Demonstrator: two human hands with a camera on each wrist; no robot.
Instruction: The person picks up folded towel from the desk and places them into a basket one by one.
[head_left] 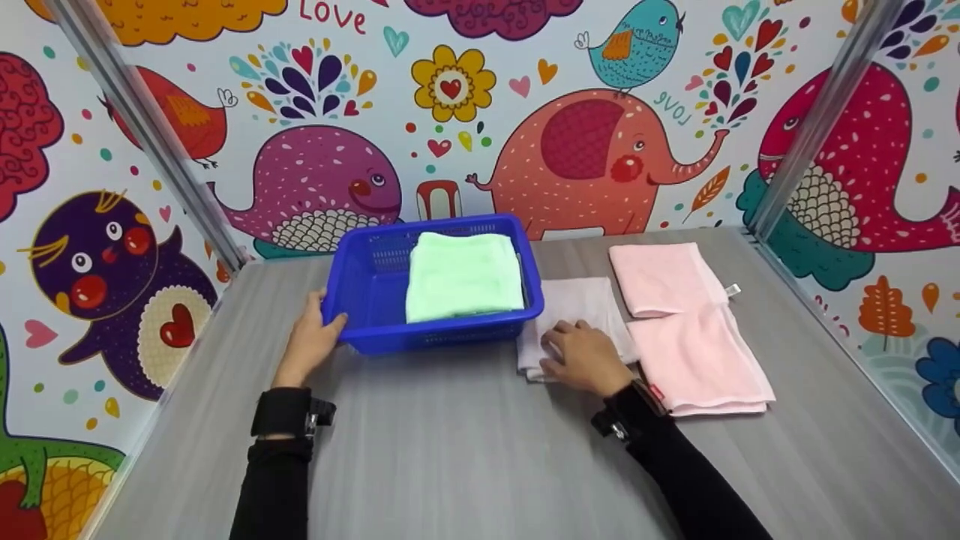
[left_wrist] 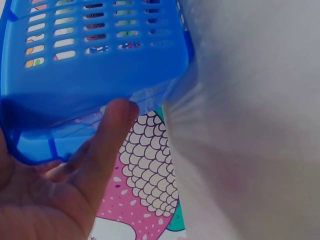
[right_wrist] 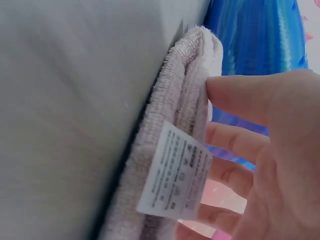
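A blue plastic basket (head_left: 379, 300) stands at the back of the table, with a folded light green towel (head_left: 463, 276) in its right part. My left hand (head_left: 306, 341) grips the basket's left end, and the left wrist view shows the thumb against the slotted basket (left_wrist: 95, 75). Right of the basket lies a folded pale lavender towel (head_left: 581, 296), partly under the basket's edge in the head view. On that towel rests my right hand (head_left: 589, 360), fingers slightly bent and spread. A white care label (right_wrist: 175, 172) sticks out from its folded edge in the right wrist view.
Two folded pink towels, a far one (head_left: 660, 277) and a near one (head_left: 705, 364), lie overlapping to the right of the lavender towel. Patterned walls enclose the grey table (head_left: 450, 450) at the back and sides, with metal posts (head_left: 817, 112) at the corners.
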